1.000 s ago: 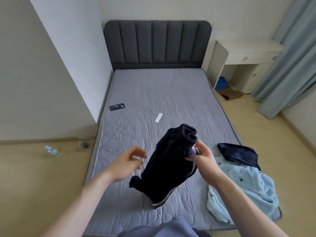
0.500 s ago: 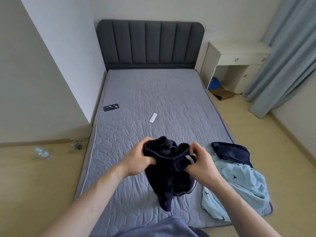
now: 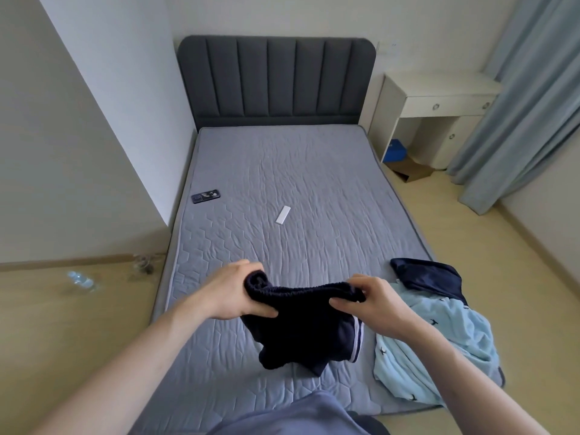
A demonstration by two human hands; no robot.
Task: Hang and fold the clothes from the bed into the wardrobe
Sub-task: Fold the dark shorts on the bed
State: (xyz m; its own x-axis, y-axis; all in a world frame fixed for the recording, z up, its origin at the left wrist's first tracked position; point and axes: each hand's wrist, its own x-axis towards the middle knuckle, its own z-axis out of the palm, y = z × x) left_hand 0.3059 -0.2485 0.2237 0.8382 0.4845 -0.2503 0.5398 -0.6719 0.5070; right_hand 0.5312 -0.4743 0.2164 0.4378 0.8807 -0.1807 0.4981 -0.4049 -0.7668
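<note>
Left hand [image 3: 233, 291]: you are gripping the dark shorts [image 3: 309, 328] at the waistband, fingers curled.
Right hand [image 3: 375, 301]: you are pinching the waistband's other end.
Shorts: hanging over the bed [image 3: 314, 183].

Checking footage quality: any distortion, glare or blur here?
Head view: wide-angle bending bows the walls and curtain; soft even daylight, no glare; the dark shorts lose fold detail; both hands look sharp.

Shorts [image 3: 301, 328] pinched between the fingers: dark navy, white stripes down the side seam. Right of the fingers, pale blue shirt [image 3: 439, 340] with small dark bird marks (navy garment [image 3: 426, 274] beyond it). Beyond the fingers: grey hexagon-quilted mattress [image 3: 314, 171], charcoal headboard [image 3: 276, 76].
</note>
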